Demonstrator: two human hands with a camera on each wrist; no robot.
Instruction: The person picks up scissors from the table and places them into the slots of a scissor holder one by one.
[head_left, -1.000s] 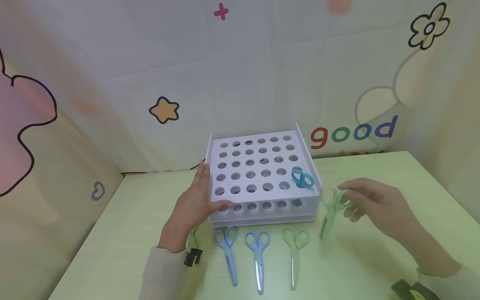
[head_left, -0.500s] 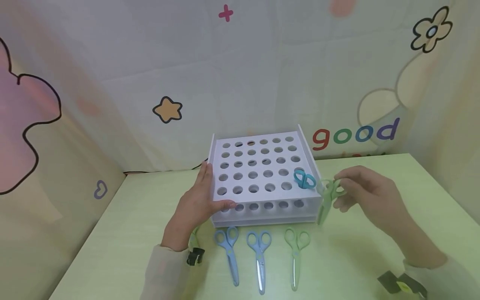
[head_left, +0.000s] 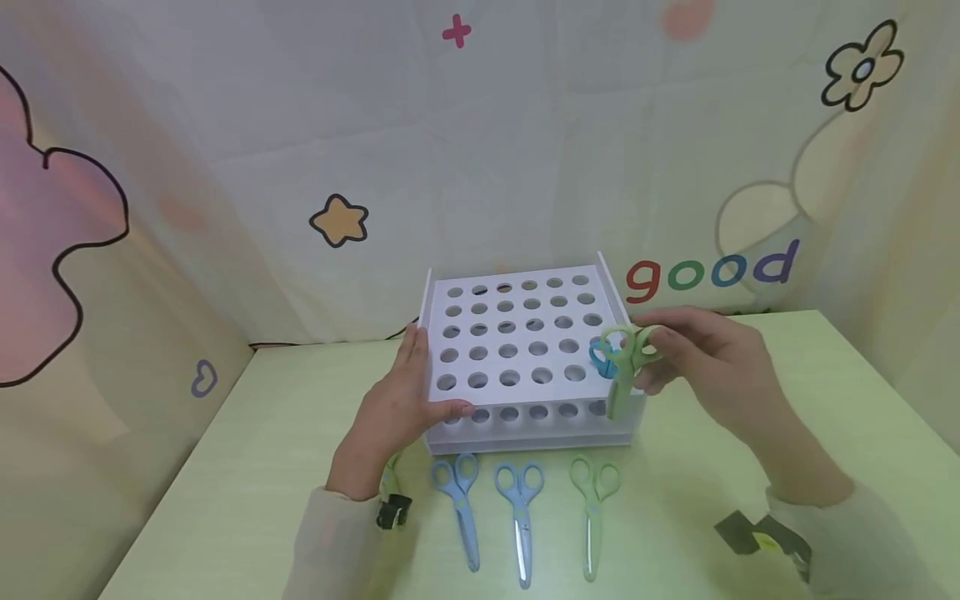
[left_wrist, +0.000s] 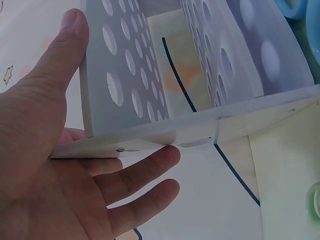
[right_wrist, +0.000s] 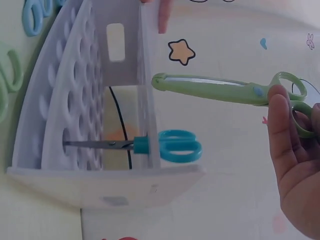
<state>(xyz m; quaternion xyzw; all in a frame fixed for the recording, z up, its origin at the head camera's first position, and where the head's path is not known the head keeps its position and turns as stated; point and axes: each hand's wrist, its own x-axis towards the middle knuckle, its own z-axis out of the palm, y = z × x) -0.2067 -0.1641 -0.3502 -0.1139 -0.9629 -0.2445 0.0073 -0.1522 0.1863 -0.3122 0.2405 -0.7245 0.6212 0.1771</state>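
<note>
A white two-tier rack [head_left: 521, 337] with rows of round holes stands on the table. At its left front corner my left hand [head_left: 390, 417] grips it, thumb over the top plate's edge and fingers along the outer side panel. Teal scissors [right_wrist: 142, 145] stand handles up in a hole at the right front corner. My right hand [head_left: 708, 362] pinches light green scissors [head_left: 628, 367] by one handle loop. Their covered blades [right_wrist: 215, 90] point down, apart from the teal scissors in the right wrist view, with the tip near the rack's top plate.
On the table before the rack lie blue scissors [head_left: 462, 521], a second blue pair [head_left: 521, 508] and green scissors [head_left: 592, 508]. Another green pair [head_left: 389, 479] is partly hidden by my left wrist. A printed curtain [head_left: 525, 150] hangs behind the table.
My right hand has carried the green scissors left and upward, from beside the rack to its right front corner. The left hand keeps its place on the rack.
</note>
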